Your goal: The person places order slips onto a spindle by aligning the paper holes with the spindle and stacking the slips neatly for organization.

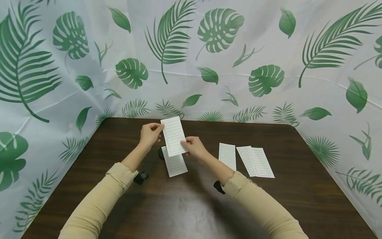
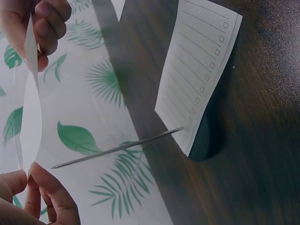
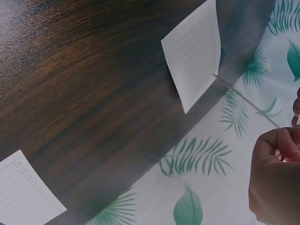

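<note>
My left hand point(image 1: 150, 134) pinches the upper left edge of a white lined slip point(image 1: 174, 136). My right hand point(image 1: 195, 146) grips the same slip near its lower right corner, thumb on the printed face. Below it, one or more lined slips point(image 1: 175, 165) are pierced near one end by a thin metal paper spike point(image 2: 117, 149). The spike's dark round base point(image 1: 161, 153) sits on the table, partly covered by paper. In the left wrist view the held slip point(image 2: 32, 117) appears nearly edge-on, bowed slightly, apart from the spike's tip. The right wrist view hides the right fingertips' contact.
To the right on the dark wooden table point(image 1: 185, 212) lie a single lined slip point(image 1: 227, 155) and two overlapping slips point(image 1: 261, 162). A white curtain with green leaves point(image 1: 182, 76) stands behind the table and along its sides. Black wrist devices point(image 1: 141, 178) are worn below both sleeves.
</note>
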`<state>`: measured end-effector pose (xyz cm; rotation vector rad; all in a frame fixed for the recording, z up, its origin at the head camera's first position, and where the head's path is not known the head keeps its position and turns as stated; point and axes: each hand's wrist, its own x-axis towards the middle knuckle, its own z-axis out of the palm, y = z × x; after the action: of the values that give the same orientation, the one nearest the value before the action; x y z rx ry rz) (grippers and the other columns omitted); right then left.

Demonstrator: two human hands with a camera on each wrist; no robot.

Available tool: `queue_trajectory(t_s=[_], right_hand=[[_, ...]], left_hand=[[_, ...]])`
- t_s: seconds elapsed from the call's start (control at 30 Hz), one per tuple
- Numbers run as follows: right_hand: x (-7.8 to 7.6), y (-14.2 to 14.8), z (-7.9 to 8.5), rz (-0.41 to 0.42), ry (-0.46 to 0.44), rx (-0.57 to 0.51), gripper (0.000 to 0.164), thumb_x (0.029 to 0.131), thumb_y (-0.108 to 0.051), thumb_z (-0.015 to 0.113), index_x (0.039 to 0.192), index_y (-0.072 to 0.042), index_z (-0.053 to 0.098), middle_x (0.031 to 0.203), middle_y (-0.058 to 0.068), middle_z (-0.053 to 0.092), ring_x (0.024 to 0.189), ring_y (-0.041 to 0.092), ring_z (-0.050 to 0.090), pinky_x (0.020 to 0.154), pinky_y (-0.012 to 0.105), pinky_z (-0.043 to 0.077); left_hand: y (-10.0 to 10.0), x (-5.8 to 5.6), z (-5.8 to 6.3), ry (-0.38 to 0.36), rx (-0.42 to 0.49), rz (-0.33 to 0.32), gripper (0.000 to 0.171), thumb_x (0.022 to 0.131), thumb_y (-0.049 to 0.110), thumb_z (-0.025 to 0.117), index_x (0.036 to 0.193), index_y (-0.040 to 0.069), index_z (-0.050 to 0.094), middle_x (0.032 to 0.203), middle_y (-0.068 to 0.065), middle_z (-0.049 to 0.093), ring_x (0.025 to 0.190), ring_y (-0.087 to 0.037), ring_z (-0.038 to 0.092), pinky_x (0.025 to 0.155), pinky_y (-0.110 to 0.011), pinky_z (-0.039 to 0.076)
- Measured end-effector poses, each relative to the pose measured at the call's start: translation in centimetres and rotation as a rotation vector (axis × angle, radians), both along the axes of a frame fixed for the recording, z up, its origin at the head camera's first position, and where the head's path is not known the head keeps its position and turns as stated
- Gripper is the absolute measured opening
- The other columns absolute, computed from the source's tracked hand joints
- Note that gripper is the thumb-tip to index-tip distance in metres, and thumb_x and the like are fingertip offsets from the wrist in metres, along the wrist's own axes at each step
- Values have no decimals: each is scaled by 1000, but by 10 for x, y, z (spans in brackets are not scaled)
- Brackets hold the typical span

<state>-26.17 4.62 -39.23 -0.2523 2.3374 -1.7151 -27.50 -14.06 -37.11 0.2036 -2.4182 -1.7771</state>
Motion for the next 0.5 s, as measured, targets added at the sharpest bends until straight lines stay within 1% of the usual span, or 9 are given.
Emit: queue_trajectory(t_s=[0.13, 0.33, 0.5], right_hand=[[-4, -1, -1, 13, -24, -7, 23, 95, -9, 51, 100, 10, 62, 67, 0, 61, 50, 7, 45, 48, 17, 43], [-7, -2, -2, 36, -32, -9, 24, 96, -9, 51, 101, 12, 61, 67, -1, 58, 52, 7, 47, 47, 16, 43], [-9, -1, -6, 35, -20, -15, 23, 95, -8, 51, 99, 12, 61, 66, -1, 59, 52, 8, 47, 46, 16, 42]], left_hand=[[0, -2, -1, -6, 35, 4, 31, 93, 23, 59, 109, -3, 65, 91, -5, 57, 59, -7, 52, 49, -17, 53], [-1, -5, -5, -26, 80, 0, 32, 92, 21, 61, 108, -7, 63, 81, 2, 55, 55, -5, 51, 50, -17, 54], [2, -7, -12, -3, 91, 30, 30, 90, 16, 63, 105, -10, 64, 71, 5, 56, 52, -4, 52, 47, -16, 53]])
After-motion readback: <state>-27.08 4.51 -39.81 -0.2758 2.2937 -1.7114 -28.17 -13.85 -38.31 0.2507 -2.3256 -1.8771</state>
